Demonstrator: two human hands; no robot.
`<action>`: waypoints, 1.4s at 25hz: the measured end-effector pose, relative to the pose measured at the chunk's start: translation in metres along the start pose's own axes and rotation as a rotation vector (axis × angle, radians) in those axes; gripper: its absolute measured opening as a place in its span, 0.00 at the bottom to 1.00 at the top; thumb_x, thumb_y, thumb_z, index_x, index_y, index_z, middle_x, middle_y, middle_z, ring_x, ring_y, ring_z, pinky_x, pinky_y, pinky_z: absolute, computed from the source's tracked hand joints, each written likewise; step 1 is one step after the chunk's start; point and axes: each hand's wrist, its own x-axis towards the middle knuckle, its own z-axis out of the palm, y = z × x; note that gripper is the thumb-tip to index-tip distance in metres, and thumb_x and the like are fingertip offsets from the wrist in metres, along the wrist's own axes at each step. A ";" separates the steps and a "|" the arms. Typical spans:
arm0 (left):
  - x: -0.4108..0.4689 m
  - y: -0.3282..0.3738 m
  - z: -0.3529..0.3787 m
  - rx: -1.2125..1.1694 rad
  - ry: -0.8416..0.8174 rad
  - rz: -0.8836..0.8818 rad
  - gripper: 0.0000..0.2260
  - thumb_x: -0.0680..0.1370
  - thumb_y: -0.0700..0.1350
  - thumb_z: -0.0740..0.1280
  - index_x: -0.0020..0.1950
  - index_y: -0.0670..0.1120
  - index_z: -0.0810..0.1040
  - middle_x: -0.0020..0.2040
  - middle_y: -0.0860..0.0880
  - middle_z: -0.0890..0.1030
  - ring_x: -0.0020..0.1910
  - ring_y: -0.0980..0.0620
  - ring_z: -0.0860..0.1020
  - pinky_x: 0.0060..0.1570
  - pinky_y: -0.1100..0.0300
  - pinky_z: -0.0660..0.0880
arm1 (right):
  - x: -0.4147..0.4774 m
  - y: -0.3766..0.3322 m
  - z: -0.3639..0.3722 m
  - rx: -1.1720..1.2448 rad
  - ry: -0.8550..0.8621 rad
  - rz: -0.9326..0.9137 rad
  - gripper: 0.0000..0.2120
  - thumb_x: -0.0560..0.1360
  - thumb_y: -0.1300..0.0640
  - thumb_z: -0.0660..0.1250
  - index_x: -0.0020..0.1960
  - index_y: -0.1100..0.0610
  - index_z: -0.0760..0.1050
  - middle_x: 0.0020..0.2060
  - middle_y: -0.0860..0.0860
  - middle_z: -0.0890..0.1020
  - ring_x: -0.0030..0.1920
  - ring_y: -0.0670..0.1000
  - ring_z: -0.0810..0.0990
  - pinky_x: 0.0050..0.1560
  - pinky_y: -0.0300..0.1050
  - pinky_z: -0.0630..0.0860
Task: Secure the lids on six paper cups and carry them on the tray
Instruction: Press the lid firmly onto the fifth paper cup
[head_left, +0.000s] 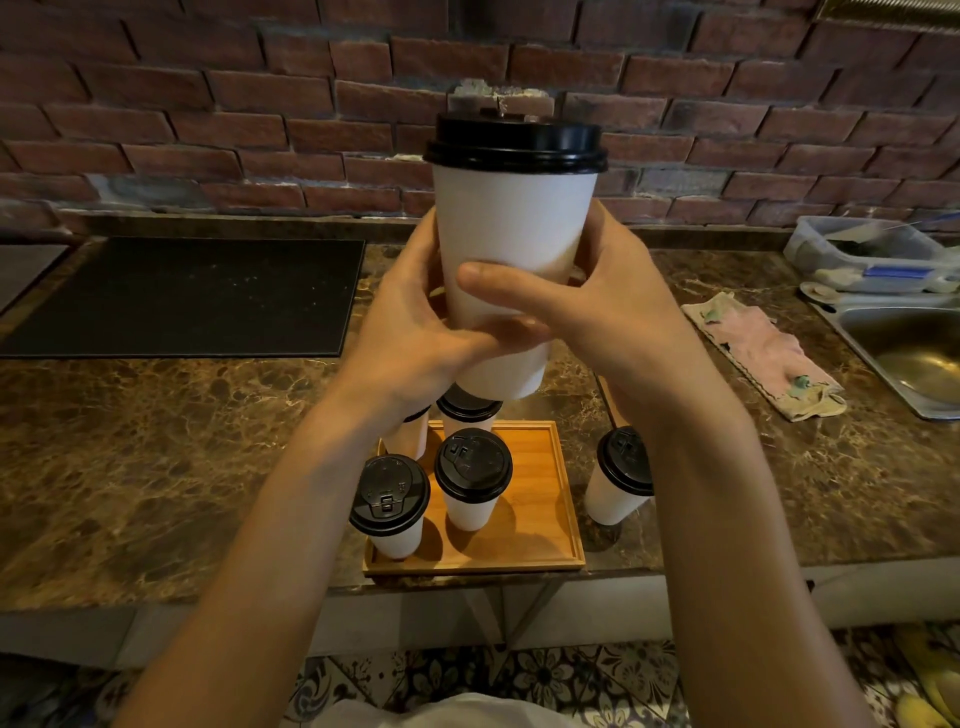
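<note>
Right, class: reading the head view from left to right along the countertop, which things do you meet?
Black rectangular mat → wooden square tray holding lidded white paper cups → lone white paper cup with black lid standing off the tray → crumpled pink cloth → steel sink.

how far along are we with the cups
Done: four lidded cups stand on the wooden tray. In hand: both hands, left hand and right hand, hold a fifth lidded cup up. Left: place it, add the counter cup, carry.
</note>
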 end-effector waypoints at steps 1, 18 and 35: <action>0.000 0.000 0.002 0.001 0.027 0.011 0.39 0.66 0.39 0.77 0.73 0.46 0.62 0.63 0.53 0.74 0.61 0.58 0.76 0.53 0.64 0.77 | -0.001 0.000 0.003 -0.017 0.038 -0.006 0.36 0.65 0.49 0.79 0.69 0.52 0.67 0.56 0.46 0.78 0.55 0.44 0.79 0.52 0.45 0.82; -0.002 0.008 -0.009 -0.028 -0.071 0.025 0.33 0.61 0.45 0.77 0.62 0.55 0.67 0.51 0.66 0.80 0.55 0.62 0.78 0.46 0.71 0.76 | 0.000 -0.004 -0.004 0.067 -0.128 -0.080 0.36 0.64 0.55 0.77 0.69 0.54 0.67 0.59 0.50 0.79 0.59 0.48 0.80 0.57 0.50 0.80; 0.003 -0.008 0.009 0.012 0.096 0.005 0.37 0.65 0.31 0.75 0.69 0.48 0.63 0.55 0.59 0.73 0.51 0.73 0.75 0.43 0.77 0.73 | -0.003 0.012 0.021 -0.118 0.161 -0.053 0.38 0.65 0.46 0.78 0.70 0.51 0.66 0.59 0.45 0.77 0.56 0.41 0.77 0.52 0.40 0.79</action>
